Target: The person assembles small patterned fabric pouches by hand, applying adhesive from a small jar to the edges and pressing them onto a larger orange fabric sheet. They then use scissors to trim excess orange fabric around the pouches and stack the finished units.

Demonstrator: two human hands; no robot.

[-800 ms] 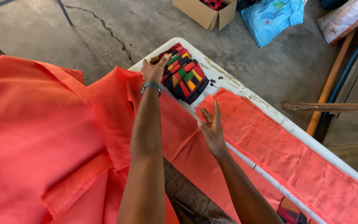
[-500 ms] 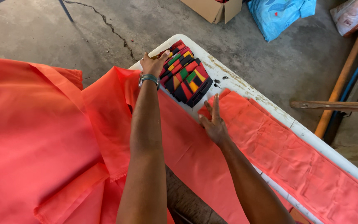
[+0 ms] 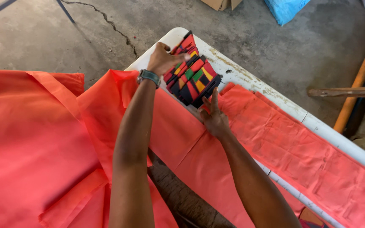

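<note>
- At the far corner of the white table (image 3: pixel 250 80), the left hand (image 3: pixel 163 59) now grips the top edge of the patterned stack (image 3: pixel 193 76); fingers curl over it and the thumb presses its face. Half a second ago that hand only rested on the stack's near side.
- The stack has lifted since then: it lay flat, and now it tilts up on its lower edge, fanned slightly like folded strips.
- The right hand (image 3: pixel 214 118) has slid closer, from the orange cloth (image 3: pixel 182 131) beside the stack to its lower edge. Its fingers are spread and straight, the tips touching the stack's bottom, the palm on the cloth.
- My reading: the stack is being raised off the table, one hand pulling and the other steadying.
- The stack stays on the table's corner, touching the cloth's end.
- Count: one patterned stack, in red, black, green and yellow; the number of pieces in it cannot be told.
- Two orange lengths on the table: one under the hands, one strip (image 3: pixel 313 147) along the table to the right.
- One large orange sheet (image 3: pixel 30 143) hangs on the left.
- One wristband (image 3: pixel 149 76), on the left wrist.
- One wooden pole (image 3: pixel 360 76) leans by the table on the cracked floor (image 3: pixel 77 29).
</note>
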